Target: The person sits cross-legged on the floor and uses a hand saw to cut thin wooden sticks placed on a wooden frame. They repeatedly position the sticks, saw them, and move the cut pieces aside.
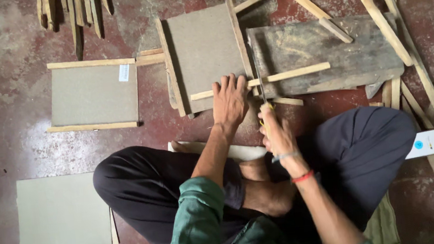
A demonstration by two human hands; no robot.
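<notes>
the person sat cross-legged on the red floor (29, 150), and the step in hand looked like sawing a thin wooden strip (276, 76) to length. the left hand (230, 100) lay flat, fingers spread, pressing the strip down where it crossed the near right corner of a grey board (204, 49) framed with wooden edging. the right hand (277, 132) was closed around the yellowish handle of a small saw (262, 88), whose thin blade stood upright against the strip just right of the left fingertips. the strip ran on rightward over a dark worn plank (327, 53) that served as a rest.

to do this well, i judged the left palm should bear down hard close to the cut so the strip could not chatter, with fingertips kept clear of the blade; strokes should be short and square to the strip, easing near the end so the offcut would not splinter.

a second framed board (92, 94) lay to the left, with a small white rectangular label (124, 72) at its far right corner. on the floor near the right knee lay a white card (425, 144) with a round blue mark. plain grey sheets (61, 212) were stacked at near left, and loose slats (395, 41) lay scattered at the right.
</notes>
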